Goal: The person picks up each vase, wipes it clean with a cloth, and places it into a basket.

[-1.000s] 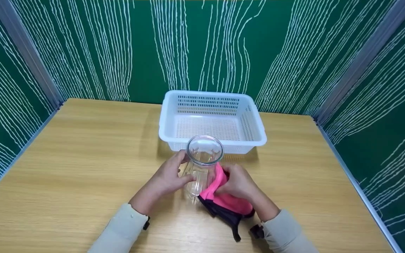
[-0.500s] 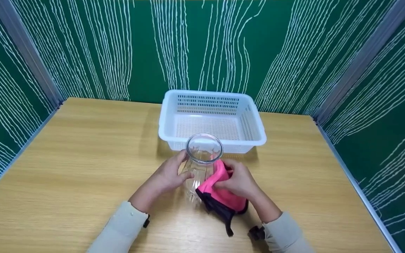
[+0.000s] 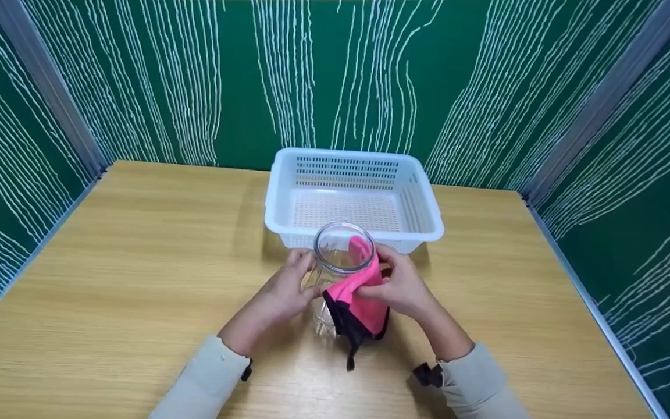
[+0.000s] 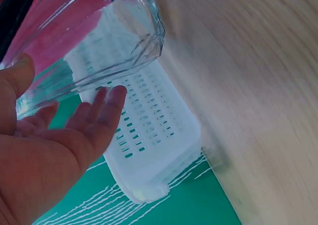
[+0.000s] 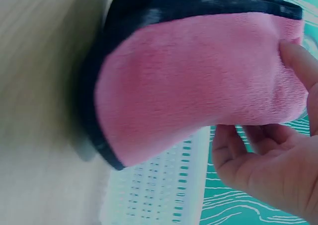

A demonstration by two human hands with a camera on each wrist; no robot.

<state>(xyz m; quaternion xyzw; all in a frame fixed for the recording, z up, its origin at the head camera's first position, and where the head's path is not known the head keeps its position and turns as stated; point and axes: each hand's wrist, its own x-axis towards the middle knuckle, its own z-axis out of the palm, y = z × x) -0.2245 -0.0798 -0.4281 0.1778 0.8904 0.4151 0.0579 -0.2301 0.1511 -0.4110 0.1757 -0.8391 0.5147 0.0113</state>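
Observation:
In the head view my left hand [image 3: 280, 294] holds a clear glass jar [image 3: 334, 261] by its left side, its round open mouth facing up. Faceted glass of the jar [image 4: 119, 68] crosses the top of the left wrist view, above the left hand's fingers. A pink cloth with black edging [image 3: 370, 314] covers the jar's right side. My right hand [image 3: 409, 288] pinches this cloth near the jar's mouth. Part of the pink shows at the rim; whether inside or through the glass, I cannot tell. The right wrist view has the cloth [image 5: 198, 76] hanging in front of the right fingers.
Just beyond the jar stands a white perforated plastic basket [image 3: 275, 218] with nothing visible inside. All this is on a wooden table [image 3: 154, 250]. Green panels with white wavy lines [image 3: 242, 87] close off the back and both sides.
The right hand has brought the cloth up toward the jar's mouth, so pink now shows at the rim. The cloth's hanging end has swung left. The left hand stays on the jar.

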